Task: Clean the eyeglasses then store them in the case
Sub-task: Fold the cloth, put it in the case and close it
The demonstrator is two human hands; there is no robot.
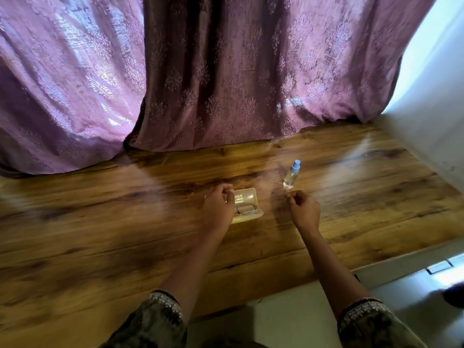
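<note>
A beige eyeglass case (248, 197) lies open on the wooden table (125, 222), its lid raised toward the curtain. Thin-framed eyeglasses (247, 210) rest inside the lower half. My left hand (218, 205) covers the left end of the case, its fingers curled round the lid's left edge. My right hand (303, 209) hovers to the right of the case, apart from it, with its fingers curled and nothing visible in them. A small clear spray bottle (291, 175) with a blue cap stands just beyond my right hand.
A purple patterned curtain (213, 84) hangs along the far edge of the table. A white wall (431, 121) borders the right side. The table's near edge runs diagonally at lower right, with pale floor (301, 317) below it.
</note>
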